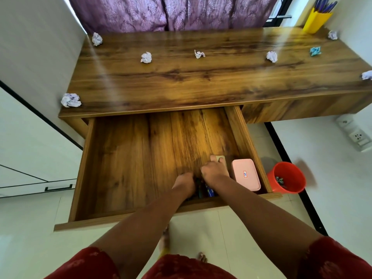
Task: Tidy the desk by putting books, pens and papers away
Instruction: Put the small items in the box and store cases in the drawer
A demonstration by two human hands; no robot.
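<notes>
The wooden desk [201, 81] has its wide drawer [128, 162] pulled out. Both my hands reach into the drawer's front right part. My left hand [184, 183] is curled down over dark items, partly hidden, that look like pens [209, 192]. My right hand [214, 169] rests fingers-down on a small pale object [220, 158] beside a pink lidded box [245, 174]. Several crumpled paper balls lie on the desktop, among them a front left paper ball [70, 100], a middle paper ball [146, 57] and a blue paper ball [315, 50]. What each hand holds is hidden.
A yellow pen holder [316, 21] with pens stands at the back right corner. A red bin [286, 178] with scraps sits on the floor right of the drawer. A purple curtain [171, 13] hangs behind the desk. A wall socket [358, 137] is at the right.
</notes>
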